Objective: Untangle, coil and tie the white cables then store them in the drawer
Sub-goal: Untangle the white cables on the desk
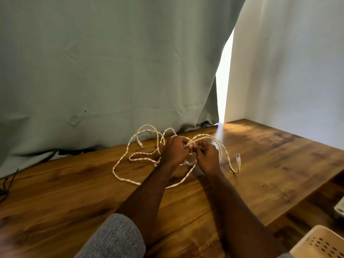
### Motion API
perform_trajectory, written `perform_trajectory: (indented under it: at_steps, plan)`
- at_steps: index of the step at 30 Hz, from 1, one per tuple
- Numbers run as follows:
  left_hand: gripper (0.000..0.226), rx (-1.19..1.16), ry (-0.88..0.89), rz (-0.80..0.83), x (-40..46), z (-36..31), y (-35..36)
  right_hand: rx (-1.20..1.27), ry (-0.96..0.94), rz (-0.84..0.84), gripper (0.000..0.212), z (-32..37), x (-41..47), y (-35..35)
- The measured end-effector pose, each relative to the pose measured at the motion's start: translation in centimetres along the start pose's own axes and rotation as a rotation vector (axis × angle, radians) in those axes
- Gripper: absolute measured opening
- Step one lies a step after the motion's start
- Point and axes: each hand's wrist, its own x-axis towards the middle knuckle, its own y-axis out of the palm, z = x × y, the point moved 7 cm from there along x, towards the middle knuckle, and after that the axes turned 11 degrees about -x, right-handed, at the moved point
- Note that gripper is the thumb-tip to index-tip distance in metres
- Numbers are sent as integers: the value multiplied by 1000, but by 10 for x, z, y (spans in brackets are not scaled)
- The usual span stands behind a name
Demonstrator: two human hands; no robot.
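Lying in loose, tangled loops on the table (74, 192), the cables (130, 157) occupy the middle of the wooden surface, close to its far edge. One plug end (238, 158) rests on the wood to the right of the hands; a second plug end (141, 145) lies inside the loops on the left. Several strands rise off the table and arch up toward the hands.

Surroundings: a grey-green curtain (111, 62) hangs behind the table, its hem resting on or just behind the far edge, directly beside the rear loops. A bright gap shows between the curtain and a white wall (288, 71) on the right. Dark wires (5, 185) lie at the left edge of the table, well apart from the cables. A cream perforated basket (320, 243) sits at the lower right corner, and a white object, too cut off to identify, shows at the right edge. Nothing lies between the person and the cables apart from the forearms themselves.

Hands: both arms extend forward over the table and meet above the tangle. The left hand (174, 150) has its fingers curled around a bundle of strands, knuckles up. The right hand (207, 155), just beside it and nearly touching, pinches strands with curled fingertips facing the left hand. A grey knitted sleeve (115, 239) covers the left upper forearm
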Motion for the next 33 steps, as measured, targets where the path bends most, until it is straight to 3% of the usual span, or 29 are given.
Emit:
perform_trajectory:
  at_steps: [4, 6, 11, 16, 20, 23, 26, 28, 33]
  plan:
    - [23, 7, -32, -86, 17, 16, -6, -221, 255, -113, 20, -24, 0, -21]
    - [21, -87, -59, -115, 24, 24, -4, -329, 292, -161, 32, -28, -1, -31]
    - [17, -210, -93, -101, 27, 27, 11, -301, 294, -224, 38, -26, -5, -43]
    - [10, -373, -132, -255, 25, 28, 10, -233, 425, -350, 37, -39, -10, -61]
    - [6, -459, -225, -195, 32, 51, 18, -108, 252, -313, 26, -27, -6, -57]
    - [2, -476, -234, -137, 29, 48, 19, -2, 117, -409, 44, -8, -12, -62]
    - [2, -579, -321, -219, 27, 48, 13, 142, -53, -453, 46, 6, -15, -66]
    - [5, -585, -339, -269, 31, 53, 11, 272, -129, -443, 43, 3, -14, -63]
    - [3, -452, -258, -221, 34, 53, 18, 444, -242, -313, 35, 12, -15, -46]
